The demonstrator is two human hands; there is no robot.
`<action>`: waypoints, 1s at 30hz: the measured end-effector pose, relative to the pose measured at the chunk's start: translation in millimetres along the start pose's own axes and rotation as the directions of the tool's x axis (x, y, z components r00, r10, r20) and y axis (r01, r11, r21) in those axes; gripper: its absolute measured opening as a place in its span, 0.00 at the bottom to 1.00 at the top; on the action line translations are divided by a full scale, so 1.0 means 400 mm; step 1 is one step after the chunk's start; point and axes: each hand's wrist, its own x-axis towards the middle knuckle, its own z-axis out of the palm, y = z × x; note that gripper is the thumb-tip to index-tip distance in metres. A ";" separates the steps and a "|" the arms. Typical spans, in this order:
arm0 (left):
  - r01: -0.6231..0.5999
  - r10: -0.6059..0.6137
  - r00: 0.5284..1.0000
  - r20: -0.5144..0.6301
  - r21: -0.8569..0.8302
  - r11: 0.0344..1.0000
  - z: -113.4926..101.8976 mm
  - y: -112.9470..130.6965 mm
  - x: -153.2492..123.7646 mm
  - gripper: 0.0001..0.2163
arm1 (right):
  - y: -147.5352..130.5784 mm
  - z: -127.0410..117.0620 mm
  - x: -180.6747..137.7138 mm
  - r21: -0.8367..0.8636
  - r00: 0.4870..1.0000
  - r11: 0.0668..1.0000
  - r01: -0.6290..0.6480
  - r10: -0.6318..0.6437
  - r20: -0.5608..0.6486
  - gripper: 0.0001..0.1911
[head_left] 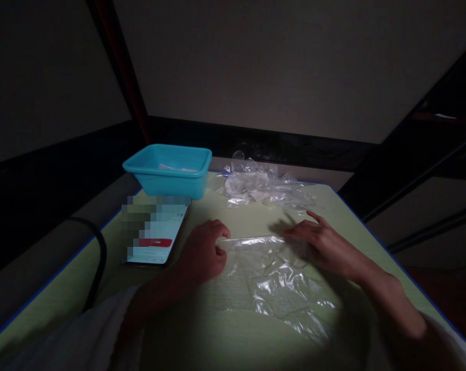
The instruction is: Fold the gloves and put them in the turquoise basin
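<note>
The film [271,288] lay on the table [333,208], between its left and right edges, its far side drawn straight between the two hands. The left hand [205,247] pinched one end of that side between thumb and fingers. The right hand [320,242] was at the other end, fingertips down at the film and one finger raised; whether they gripped it or only touched it, I could not tell.

That right end seemed likeliest to slip, and a pull from the left alone would then skew the film. It looked thin, so a hard tug could stretch or tear it, and the crumpled part towards the table's near edge could cling or fold under. In such dim light, with only glints marking it, a layer could be missed.

The phone [159,242] lay near the left edge, just beside the left hand, where a sideways sweep might knock it. The tub [169,184] stood at the far left corner, and a heap [256,188] of clear plastic lay by the far edge, light enough that a careless brush could push it off
</note>
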 end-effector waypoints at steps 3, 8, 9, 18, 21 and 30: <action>-0.068 0.068 0.998 0.010 -0.042 0.997 0.007 0.013 -0.008 0.19 | -0.023 -0.010 0.000 -0.027 0.995 1.000 0.006 -0.009 -0.100 0.31; -0.291 0.289 0.931 0.222 -0.023 0.956 0.009 0.029 -0.028 0.22 | -0.106 0.006 0.027 0.018 0.998 0.999 0.049 -0.050 0.032 0.21; -0.312 0.303 0.914 0.268 -0.010 0.950 0.007 0.029 -0.031 0.22 | -0.120 0.012 0.031 0.025 0.995 0.998 0.060 -0.062 0.078 0.24; -0.374 0.280 0.827 0.488 0.104 0.922 -0.004 0.008 -0.030 0.26 | -0.134 0.055 0.022 0.141 0.957 0.990 0.020 -0.060 0.285 0.43; -0.372 0.257 0.809 0.529 0.122 0.920 -0.007 0.009 -0.026 0.26 | -0.129 0.052 0.019 0.155 0.940 0.988 -0.026 -0.028 0.339 0.45; -0.354 0.247 0.810 0.532 0.108 0.929 -0.017 0.009 -0.025 0.27 | -0.041 0.008 -0.030 0.135 0.970 0.974 -0.182 0.155 0.186 0.33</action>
